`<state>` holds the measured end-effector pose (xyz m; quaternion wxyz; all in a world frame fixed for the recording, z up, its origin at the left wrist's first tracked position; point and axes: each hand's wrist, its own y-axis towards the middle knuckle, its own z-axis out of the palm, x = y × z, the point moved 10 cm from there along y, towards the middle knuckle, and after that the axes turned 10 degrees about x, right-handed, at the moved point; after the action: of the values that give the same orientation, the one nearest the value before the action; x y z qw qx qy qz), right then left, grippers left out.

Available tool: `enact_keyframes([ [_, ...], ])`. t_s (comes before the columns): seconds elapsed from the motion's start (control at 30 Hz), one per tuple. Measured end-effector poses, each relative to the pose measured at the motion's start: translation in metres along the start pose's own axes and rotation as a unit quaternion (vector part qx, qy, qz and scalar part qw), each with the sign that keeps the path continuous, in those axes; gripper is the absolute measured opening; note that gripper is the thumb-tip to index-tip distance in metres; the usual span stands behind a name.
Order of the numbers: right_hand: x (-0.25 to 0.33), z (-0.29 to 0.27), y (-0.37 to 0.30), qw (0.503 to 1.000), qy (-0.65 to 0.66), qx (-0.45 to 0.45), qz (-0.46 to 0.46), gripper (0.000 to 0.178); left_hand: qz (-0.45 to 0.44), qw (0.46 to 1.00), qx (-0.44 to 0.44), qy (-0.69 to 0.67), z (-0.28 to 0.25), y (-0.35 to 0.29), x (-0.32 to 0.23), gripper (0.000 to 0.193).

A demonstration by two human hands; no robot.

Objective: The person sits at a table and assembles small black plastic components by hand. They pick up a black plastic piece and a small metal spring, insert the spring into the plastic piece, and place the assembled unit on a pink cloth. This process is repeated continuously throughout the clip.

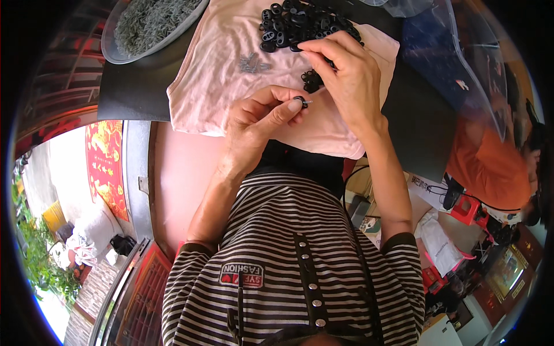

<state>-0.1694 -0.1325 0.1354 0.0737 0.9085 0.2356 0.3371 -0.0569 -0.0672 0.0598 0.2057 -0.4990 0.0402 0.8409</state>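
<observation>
My left hand (262, 115) is closed, pinching a small black plastic part (299, 100) between thumb and forefinger. A thin metal screw (308, 102) sticks out of that part to the right. Farther off, my right hand (349, 72) reaches over the near edge of a heap of black plastic parts (288, 26), which have oval holes. Its thumb and forefinger close on one black piece (295, 48) at the heap's edge. Beneath this hand lies a smaller cluster of black pieces (312, 81), partly hidden. Several loose grey screws (254, 64) lie left of the heap.
A pink cloth (208, 75) covers part of the dark table (130, 92). At the far left stands a clear bowl (108, 43) full of grey screws. Clear plastic containers (461, 52) stand at the right. Another person in an orange top (490, 167) is beyond the table's right side.
</observation>
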Motion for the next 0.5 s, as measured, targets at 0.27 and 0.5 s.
enact_keyframes([
  [0.27,-0.001,0.014,0.010,0.997,-0.056,0.045,0.006,0.012,-0.009,1.000,0.013,-0.018,-0.001,0.000,0.001,0.020],
  [0.5,-0.022,0.017,-0.015,0.919,0.335,0.099,0.181,0.014,0.018,0.996,-0.042,-0.081,-0.006,-0.003,-0.002,0.018],
])
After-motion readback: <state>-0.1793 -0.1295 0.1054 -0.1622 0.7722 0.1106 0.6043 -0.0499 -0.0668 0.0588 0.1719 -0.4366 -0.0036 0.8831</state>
